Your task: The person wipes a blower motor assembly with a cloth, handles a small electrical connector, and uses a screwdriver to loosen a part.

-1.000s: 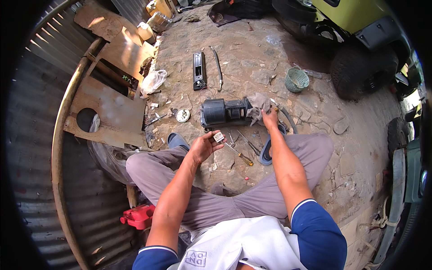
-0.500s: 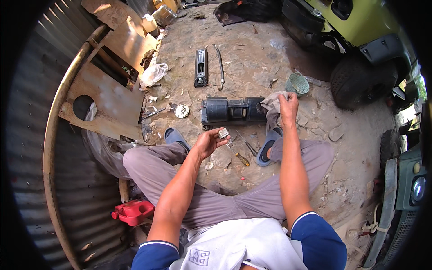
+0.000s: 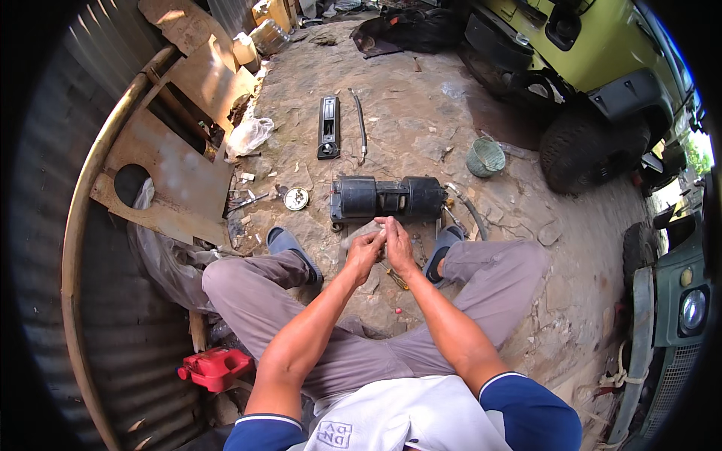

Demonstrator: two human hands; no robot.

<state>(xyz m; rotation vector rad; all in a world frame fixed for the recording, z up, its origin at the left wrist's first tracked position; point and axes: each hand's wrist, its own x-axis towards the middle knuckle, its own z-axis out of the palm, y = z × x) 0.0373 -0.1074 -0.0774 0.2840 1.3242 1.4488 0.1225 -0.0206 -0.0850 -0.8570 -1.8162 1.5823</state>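
Observation:
Both hands meet in front of a black twin-drum blower unit (image 3: 353, 197) lying on the ground between my feet. My left hand (image 3: 364, 255) is closed around a small pale block-shaped part, now hidden by fingers and cloth. My right hand (image 3: 400, 248) presses against it, fingers closed on a grey rag (image 3: 361, 233), which shows beyond the left fingers. Below the hands lies a screwdriver (image 3: 396, 279) with a yellow and black handle, partly covered by my right hand. To the right of the blower unit is a dark hose (image 3: 472, 208).
A long black panel (image 3: 329, 126) and a thin black hose (image 3: 359, 124) lie beyond the blower unit. Farther right stand a greenish bucket (image 3: 486, 158) and a vehicle tyre (image 3: 594, 143). A round tin (image 3: 296, 198) sits left, a red jerrycan (image 3: 218, 368) near my left thigh.
My right hand has come from the right side of the blower unit to my left hand, bringing the rag. The small part, visible before in my left fingers, is now covered.

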